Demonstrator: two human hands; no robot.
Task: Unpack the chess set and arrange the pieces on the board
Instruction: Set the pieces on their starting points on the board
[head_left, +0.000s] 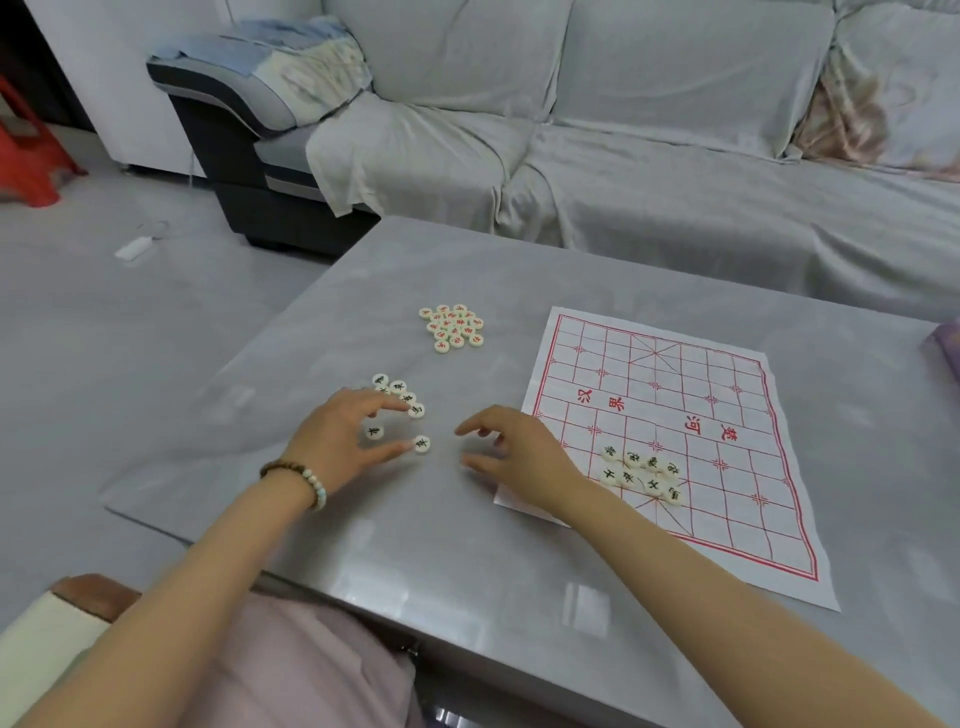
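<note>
On the glossy grey table (441, 561), the left hand (340, 441) — a beaded bracelet (298, 480) at its wrist — spreads wide over a loose group of cream round pieces with black characters (400, 396). Its thumb tip touches one stray disc (422, 444), and it grips nothing. Farther back lies a tight cluster of cream pieces with red characters (452, 326). The right hand (514, 454) hovers empty with its fingers loosely parted, at the near-left edge of the white paper board with a red grid (737, 467) — eight black-marked pieces (641, 474) bunch on it.

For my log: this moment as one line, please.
left hand open at black-lettered white disc pieces | right hand open | red-lined paper board partly filled
</note>
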